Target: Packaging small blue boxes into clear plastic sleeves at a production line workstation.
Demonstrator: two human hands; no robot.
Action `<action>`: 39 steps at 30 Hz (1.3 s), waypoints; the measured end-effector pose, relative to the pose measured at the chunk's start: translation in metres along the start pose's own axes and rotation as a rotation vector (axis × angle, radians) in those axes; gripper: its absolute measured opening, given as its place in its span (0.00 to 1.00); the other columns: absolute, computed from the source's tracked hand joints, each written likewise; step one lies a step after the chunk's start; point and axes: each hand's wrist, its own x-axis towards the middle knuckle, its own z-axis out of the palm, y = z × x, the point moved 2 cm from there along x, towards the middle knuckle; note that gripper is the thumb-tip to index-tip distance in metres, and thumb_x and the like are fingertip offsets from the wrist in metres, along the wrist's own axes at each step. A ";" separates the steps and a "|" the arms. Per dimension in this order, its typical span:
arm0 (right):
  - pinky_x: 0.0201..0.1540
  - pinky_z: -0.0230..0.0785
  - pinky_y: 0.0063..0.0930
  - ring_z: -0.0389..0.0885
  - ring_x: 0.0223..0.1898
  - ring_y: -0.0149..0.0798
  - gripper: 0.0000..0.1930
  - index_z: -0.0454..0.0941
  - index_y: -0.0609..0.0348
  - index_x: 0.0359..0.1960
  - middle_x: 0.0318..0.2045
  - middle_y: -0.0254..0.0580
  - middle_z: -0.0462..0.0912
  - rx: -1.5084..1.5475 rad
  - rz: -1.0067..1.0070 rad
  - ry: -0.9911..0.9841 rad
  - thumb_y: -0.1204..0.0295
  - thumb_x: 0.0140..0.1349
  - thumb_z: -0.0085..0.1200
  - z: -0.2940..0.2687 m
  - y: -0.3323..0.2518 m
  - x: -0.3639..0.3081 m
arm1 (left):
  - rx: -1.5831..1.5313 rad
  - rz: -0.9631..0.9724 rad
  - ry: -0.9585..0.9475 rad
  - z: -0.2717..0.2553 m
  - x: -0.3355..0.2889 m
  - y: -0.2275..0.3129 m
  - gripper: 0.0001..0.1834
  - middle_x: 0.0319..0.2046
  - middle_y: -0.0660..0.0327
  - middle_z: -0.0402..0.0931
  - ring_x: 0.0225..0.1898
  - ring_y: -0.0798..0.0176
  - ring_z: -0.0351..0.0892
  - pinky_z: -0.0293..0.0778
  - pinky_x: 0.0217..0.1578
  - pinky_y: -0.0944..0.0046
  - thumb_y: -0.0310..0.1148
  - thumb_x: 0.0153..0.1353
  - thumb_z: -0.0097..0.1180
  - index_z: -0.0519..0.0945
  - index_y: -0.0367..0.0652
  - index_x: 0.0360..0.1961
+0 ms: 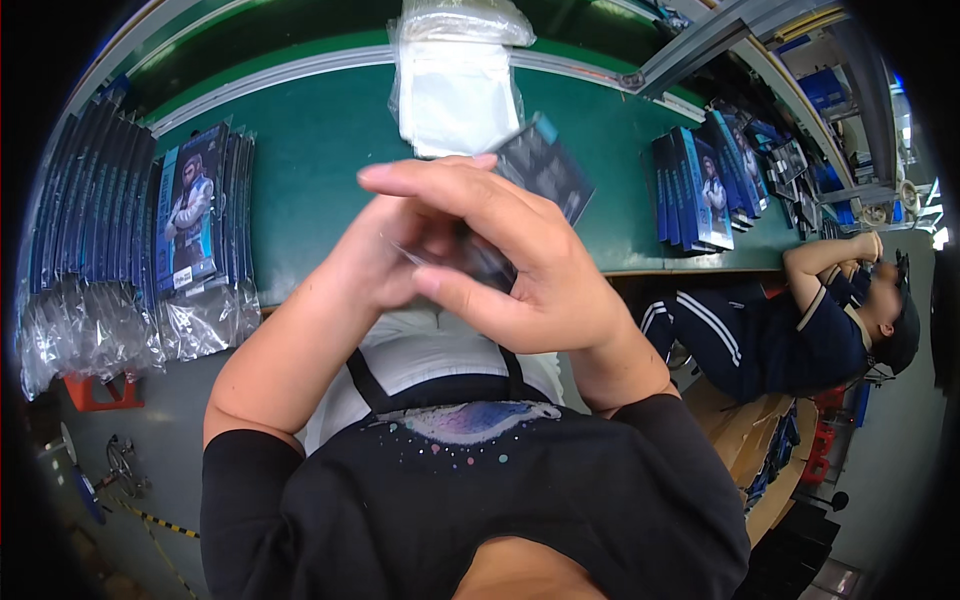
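Note:
My two hands meet in front of my chest, over the near edge of the green table. My right hand (535, 255) arches over a dark, flat printed box (550, 168), thumb below and fingers above, gripping it. The box tilts up past my knuckles and is slightly blurred. My left hand (395, 250) is curled close beside the right, its fingertips partly hidden. A thin clear film edge shows at its palm; what its fingers hold cannot be made out. Beyond my hands lies a stack of clear plastic bags (455, 95).
Bagged dark blue boxes (190, 205) stand in a row on the table's left. More upright blue boxes (700, 190) stand at the right. Another person (800, 320) sits at the right beside an open cardboard carton (745, 430). Red plastic crates (105, 392) sit low at left.

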 end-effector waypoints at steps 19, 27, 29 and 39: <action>0.28 0.69 0.16 0.76 0.25 0.23 0.05 0.78 0.64 0.31 0.22 0.33 0.79 0.634 0.741 0.345 0.75 0.59 0.60 0.031 0.038 -0.046 | -0.640 0.064 -0.129 -0.057 0.026 0.034 0.20 0.50 0.44 0.72 0.53 0.44 0.72 0.64 0.59 0.45 0.26 0.58 0.47 0.69 0.26 0.51; 0.30 0.65 0.12 0.72 0.27 0.18 0.09 0.77 0.63 0.31 0.26 0.31 0.78 0.531 0.651 0.424 0.73 0.56 0.64 0.020 0.043 -0.045 | -0.663 0.081 -0.160 -0.061 0.019 0.039 0.23 0.50 0.42 0.71 0.53 0.42 0.71 0.63 0.59 0.41 0.23 0.52 0.45 0.67 0.25 0.51; 0.32 0.66 0.13 0.73 0.28 0.19 0.09 0.78 0.64 0.35 0.28 0.32 0.79 0.554 0.593 0.444 0.73 0.57 0.63 0.017 0.042 -0.043 | -0.657 0.097 -0.152 -0.064 0.019 0.039 0.24 0.51 0.41 0.71 0.53 0.42 0.71 0.62 0.60 0.40 0.23 0.51 0.44 0.67 0.25 0.52; 0.36 0.72 0.19 0.79 0.31 0.28 0.05 0.78 0.68 0.36 0.30 0.39 0.81 0.541 0.647 0.336 0.78 0.60 0.57 0.033 0.044 -0.043 | -0.677 0.115 -0.189 -0.060 0.019 0.037 0.26 0.50 0.41 0.72 0.53 0.41 0.71 0.62 0.60 0.41 0.22 0.49 0.45 0.68 0.24 0.52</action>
